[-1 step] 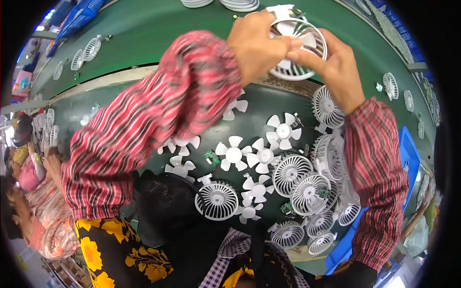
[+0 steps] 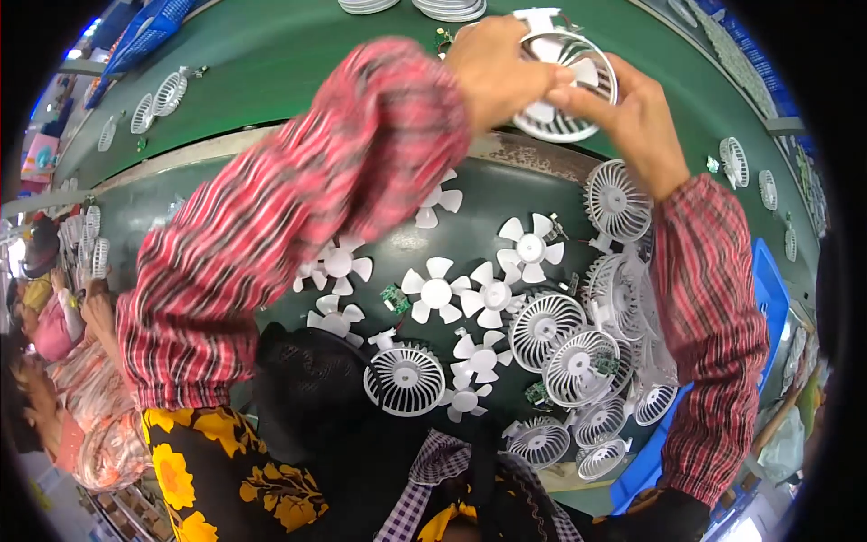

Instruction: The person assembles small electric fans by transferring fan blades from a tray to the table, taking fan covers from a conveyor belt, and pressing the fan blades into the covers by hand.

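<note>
Over the far edge of the work surface, my two hands hold a round white fan housing (image 2: 571, 135) with white blades (image 2: 585, 72) inside its ring. My left hand (image 2: 497, 70) is closed at its left side, thumb reaching in toward the middle. My right hand (image 2: 639, 122) grips the right rim, with its thumb also at the centre. The fingers behind the housing are hidden. Below them, loose white fan blades (image 2: 436, 293) lie scattered on the dark surface. One slotted fan housing (image 2: 405, 379) lies near me, and several stacked housings (image 2: 582, 366) fill the right side.
Beyond the work surface runs a green conveyor belt (image 2: 271, 68) carrying fan housings (image 2: 170, 94) at left and right. White round stacks (image 2: 450, 7) stand at the back. A blue tray (image 2: 766, 294) is beyond my right forearm. Other people (image 2: 68, 334) sit at the left.
Both hands and the fan housing have shifted slightly to the right and away from me. My left sleeve has moved right too. The grip stays closed.
</note>
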Tool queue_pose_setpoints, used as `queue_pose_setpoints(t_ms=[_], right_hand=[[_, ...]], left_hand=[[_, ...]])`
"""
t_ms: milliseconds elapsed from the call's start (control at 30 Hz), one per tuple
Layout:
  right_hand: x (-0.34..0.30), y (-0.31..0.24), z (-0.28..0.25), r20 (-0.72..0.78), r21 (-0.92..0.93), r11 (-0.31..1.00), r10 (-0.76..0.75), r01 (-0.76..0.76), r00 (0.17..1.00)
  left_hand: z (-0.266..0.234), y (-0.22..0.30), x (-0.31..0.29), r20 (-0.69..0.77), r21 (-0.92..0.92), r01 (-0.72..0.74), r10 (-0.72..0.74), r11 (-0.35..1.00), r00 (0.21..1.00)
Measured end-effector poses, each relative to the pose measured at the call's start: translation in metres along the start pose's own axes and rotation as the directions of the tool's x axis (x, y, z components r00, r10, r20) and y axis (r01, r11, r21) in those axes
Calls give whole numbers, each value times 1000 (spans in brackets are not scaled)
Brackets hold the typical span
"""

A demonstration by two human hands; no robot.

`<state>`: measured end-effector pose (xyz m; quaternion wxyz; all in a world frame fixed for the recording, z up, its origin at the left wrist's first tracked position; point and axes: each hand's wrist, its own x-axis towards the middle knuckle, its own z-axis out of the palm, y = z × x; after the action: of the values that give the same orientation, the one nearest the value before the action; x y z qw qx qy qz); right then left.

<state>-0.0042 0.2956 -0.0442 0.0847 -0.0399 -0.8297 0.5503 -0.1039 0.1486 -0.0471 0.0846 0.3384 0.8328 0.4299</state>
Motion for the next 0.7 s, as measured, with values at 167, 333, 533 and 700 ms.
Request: queue_pose_setpoints(t_ms=[167, 333, 533, 700], right_hand=[[55, 87, -76, 19, -145, 955, 266, -261, 964], [-15, 7, -78, -57, -453, 890, -85, 50, 995], [-138, -43, 43, 502, -417, 769, -249, 484, 828], [-184, -52, 86, 713, -487, 489, -256, 724, 653]], left_hand=[[22, -30, 103, 429, 120, 116, -157, 986, 890], [-58, 4, 5, 411, 73, -299, 245, 951, 878], [-71, -42, -125, 683, 187, -478, 236, 858, 691], [-72, -45, -151, 639, 315, -392, 112, 864, 761]])
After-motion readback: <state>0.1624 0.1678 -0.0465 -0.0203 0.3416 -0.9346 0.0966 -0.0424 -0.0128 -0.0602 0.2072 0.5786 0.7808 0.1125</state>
